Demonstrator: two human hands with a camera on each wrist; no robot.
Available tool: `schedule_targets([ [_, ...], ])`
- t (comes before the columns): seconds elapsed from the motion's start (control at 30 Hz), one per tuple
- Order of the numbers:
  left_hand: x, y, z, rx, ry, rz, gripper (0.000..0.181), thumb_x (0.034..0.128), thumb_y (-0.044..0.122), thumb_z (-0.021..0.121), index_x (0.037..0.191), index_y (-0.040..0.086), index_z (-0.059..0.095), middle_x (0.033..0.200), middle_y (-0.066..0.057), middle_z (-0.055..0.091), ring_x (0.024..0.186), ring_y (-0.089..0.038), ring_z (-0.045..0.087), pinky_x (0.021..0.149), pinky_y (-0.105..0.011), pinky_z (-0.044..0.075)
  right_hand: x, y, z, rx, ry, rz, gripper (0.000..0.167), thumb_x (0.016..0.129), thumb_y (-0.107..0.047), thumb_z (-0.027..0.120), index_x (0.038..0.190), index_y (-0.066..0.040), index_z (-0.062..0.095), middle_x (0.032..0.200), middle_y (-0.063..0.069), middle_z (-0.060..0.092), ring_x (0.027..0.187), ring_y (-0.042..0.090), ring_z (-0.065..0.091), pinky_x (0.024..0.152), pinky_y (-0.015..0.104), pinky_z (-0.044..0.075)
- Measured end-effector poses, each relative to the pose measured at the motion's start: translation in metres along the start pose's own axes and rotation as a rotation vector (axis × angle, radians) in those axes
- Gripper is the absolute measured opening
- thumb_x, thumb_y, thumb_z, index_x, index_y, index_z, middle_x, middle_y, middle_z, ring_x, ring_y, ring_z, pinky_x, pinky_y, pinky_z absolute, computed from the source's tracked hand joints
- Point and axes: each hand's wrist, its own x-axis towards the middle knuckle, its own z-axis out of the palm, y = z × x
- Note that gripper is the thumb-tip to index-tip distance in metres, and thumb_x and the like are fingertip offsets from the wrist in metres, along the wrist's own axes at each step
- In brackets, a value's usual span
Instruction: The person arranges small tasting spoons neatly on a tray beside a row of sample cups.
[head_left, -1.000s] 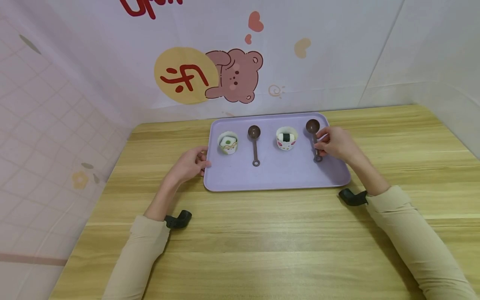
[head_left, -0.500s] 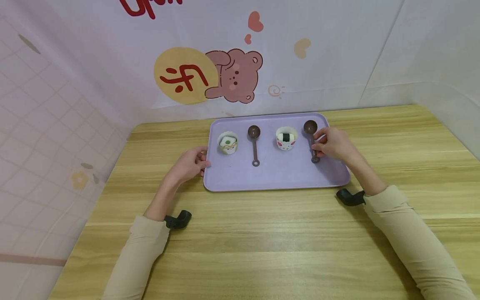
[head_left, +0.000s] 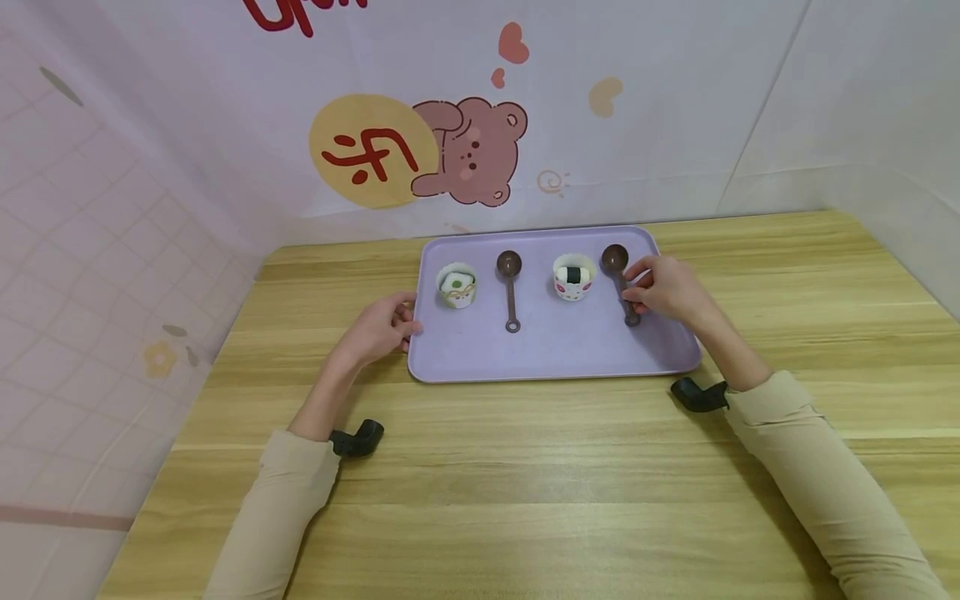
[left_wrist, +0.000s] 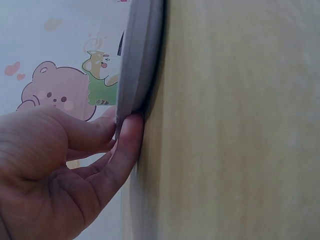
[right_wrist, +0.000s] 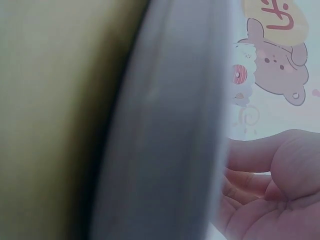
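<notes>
A purple tray (head_left: 480, 354) lies on the table. At its left edge my left hand (head_left: 378, 327) pinches the rim, thumb above and fingers beneath, as the left wrist view confirms with the tray's side (left_wrist: 137, 60). Toward the tray's right end, my right hand (head_left: 670, 287) holds the handle of a brown measuring spoon (head_left: 615, 258), its bowl pointing away and slightly left. Another brown measuring spoon (head_left: 509, 265) lies left of centre. In the right wrist view the tray's side (right_wrist: 160, 125) hides the fingertips and the spoon.
Between the two spoons stands a patterned paper cup (head_left: 572, 289) holding a white piece with a dark band. A second paper cup (head_left: 457, 296), with a white and green piece inside, is near the tray's left side. A printed cloth wall (head_left: 660, 150) rises behind the wooden table (head_left: 525, 483).
My right hand has shifted the spoon a little left, and its bowl now leans further left, closer to the paper cup. The left hand and the tray stay where they were.
</notes>
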Motion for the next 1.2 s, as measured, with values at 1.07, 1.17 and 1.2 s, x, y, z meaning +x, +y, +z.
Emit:
schedule_targets([
  [1.07, 0.0005, -0.0005, 0.0002, -0.019, 0.001, 0.011, 0.057, 0.1006, 0.001, 0.059, 0.152, -0.006, 0.036, 0.108, -0.02, 0.055, 0.083, -0.025, 0.059, 0.067, -0.029, 0.057, 0.0002, 0.0007, -0.0013, -0.027, -0.024, 0.014, 0.022, 0.094, -0.007, 0.069, 0.104, 0.012, 0.063, 0.079, 0.014, 0.072, 0.056, 0.009, 0.066, 0.054, 0.018, 0.051],
  [1.17, -0.0008, 0.0002, -0.0004, -0.018, -0.002, 0.009, 0.057, 0.101, 0.001, 0.059, 0.152, -0.006, 0.035, 0.108, -0.02, 0.055, 0.083, -0.025, 0.059, 0.068, -0.03, 0.058, -0.0003, 0.0011, -0.0024, -0.023, -0.042, 0.024, 0.024, 0.095, -0.008, 0.068, 0.106, 0.012, 0.062, 0.078, 0.012, 0.072, 0.056, 0.008, 0.066, 0.055, 0.018, 0.051],
  [1.2, -0.0012, 0.0006, -0.0004, -0.017, -0.003, 0.008, 0.057, 0.1011, 0.001, 0.058, 0.152, -0.005, 0.035, 0.108, -0.02, 0.054, 0.083, -0.025, 0.059, 0.069, -0.03, 0.058, -0.0004, 0.0012, -0.0029, -0.02, -0.048, 0.025, 0.025, 0.095, -0.008, 0.067, 0.107, 0.013, 0.062, 0.078, 0.012, 0.072, 0.056, 0.007, 0.066, 0.055, 0.018, 0.051],
])
